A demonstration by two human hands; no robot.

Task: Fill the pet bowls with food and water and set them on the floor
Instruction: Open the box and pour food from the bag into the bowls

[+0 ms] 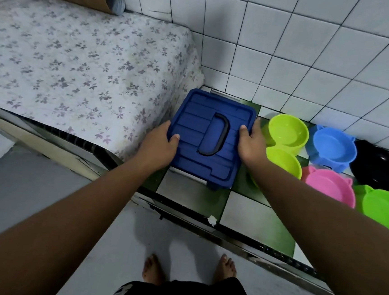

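Box [192, 123], blue plastic and closed, sits on a green-and-white tiled ledge [185, 191]. I am looking down at it from standing height. A black handle [225, 133] lies folded flat in the middle of its ribbed top.

My left hand [160, 142] clamps the box's left edge, thumb on top and fingers curled over the side. My right hand [251, 144] does the same on the right edge. Neither hand touches the handle.

Five bowls stand to the right of the box. The lime bowl [286, 134], a double one, is just beside it, close to my right hand. Beyond that are the blue bowl [332, 147] and the pink bowl [333, 187]. Farthest from the box are the black bowl [379, 168] and the green bowl [385, 208]. The lime and blue bowls look empty. I cannot tell about the others. None is on the floor yet.

A mattress [78, 62] in a flowered sheet lies to the left of the box.

I judge the box to hold the pet food, though nothing shows inside. It is stiff, smooth plastic and may be heavy if full. The two-sided grip suits lifting or sliding it. The handle would suit one-handed carrying. The bowls look light and rigid, so they would be easy to knock aside. Once filled with water they will need level carrying by the rim.
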